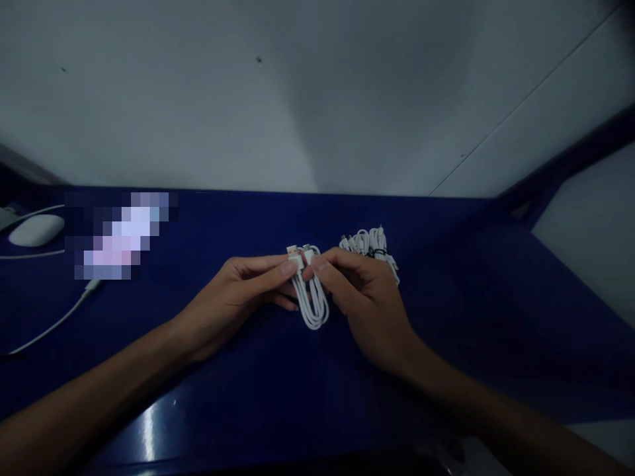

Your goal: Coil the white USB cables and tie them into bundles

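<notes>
And here in the head view, dead centre, it's a neatly looped, thin white plastic-coated cable [315, 312], caught between two bare hands! The left hand [238, 291] comes in from nine o'clock, thumb and fingers pinched on the pale housing of the broad plug with an orange-tinted mouth [292, 250]. The right hand [374, 307] answers from three o'clock, thumb and fingertips closed at the smaller white-bodied plug with a grey metal tip [307, 248]. Neither hand is nearer; both are touching.

And the line of it: both plugs point towards twelve, leaning a shade to eleven, side by side; the long axis runs down from there, the rounded loops dropping away from the fingertips towards half past five. Whether those loops touch the glossy dark-blue tabletop [223, 410], I can't tell.

Out at two o'clock, just past the right hand's knuckles, sit bundled white cables with a black tie [380, 253], partly hidden by that hand.
</notes>
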Action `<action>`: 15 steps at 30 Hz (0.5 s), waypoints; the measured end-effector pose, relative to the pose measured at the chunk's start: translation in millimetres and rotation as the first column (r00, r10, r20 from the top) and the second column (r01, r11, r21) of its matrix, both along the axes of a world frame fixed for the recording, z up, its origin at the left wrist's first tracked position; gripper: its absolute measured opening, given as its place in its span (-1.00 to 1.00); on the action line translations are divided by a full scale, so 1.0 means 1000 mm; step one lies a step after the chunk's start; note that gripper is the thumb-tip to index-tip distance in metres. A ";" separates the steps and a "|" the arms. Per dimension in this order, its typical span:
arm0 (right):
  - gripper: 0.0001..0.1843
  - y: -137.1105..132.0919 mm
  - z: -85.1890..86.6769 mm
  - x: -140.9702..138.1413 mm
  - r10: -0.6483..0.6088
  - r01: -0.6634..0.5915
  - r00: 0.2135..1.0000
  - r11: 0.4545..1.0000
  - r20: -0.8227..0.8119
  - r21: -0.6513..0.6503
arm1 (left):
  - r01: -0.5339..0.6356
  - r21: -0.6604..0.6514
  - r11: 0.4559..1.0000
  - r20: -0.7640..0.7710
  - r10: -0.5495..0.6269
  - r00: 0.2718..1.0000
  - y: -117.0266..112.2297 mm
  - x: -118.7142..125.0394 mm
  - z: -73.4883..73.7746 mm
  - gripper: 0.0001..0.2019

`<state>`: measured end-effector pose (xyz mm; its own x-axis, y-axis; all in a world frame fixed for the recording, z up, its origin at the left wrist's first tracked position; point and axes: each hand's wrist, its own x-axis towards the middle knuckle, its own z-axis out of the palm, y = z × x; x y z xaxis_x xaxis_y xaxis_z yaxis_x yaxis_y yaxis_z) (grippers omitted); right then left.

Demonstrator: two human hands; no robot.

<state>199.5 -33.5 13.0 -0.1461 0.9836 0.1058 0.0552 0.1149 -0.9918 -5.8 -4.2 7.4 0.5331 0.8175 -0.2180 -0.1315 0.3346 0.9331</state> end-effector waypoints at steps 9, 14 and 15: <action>-0.71 -0.001 0.000 0.000 0.010 -0.010 1.000 1.000 -0.006 0.000 | 0.002 -0.008 1.000 0.001 -0.002 1.000 -0.001 0.000 0.001 -0.70; -0.70 -0.001 -0.001 0.000 0.015 -0.015 1.000 1.000 0.006 0.015 | -0.008 -0.019 1.000 0.007 0.008 1.000 -0.001 0.000 0.000 -0.71; -0.70 -0.001 -0.001 0.000 0.015 -0.015 1.000 1.000 0.011 0.020 | -0.010 -0.020 1.000 0.009 0.010 1.000 -0.001 0.000 0.000 -0.71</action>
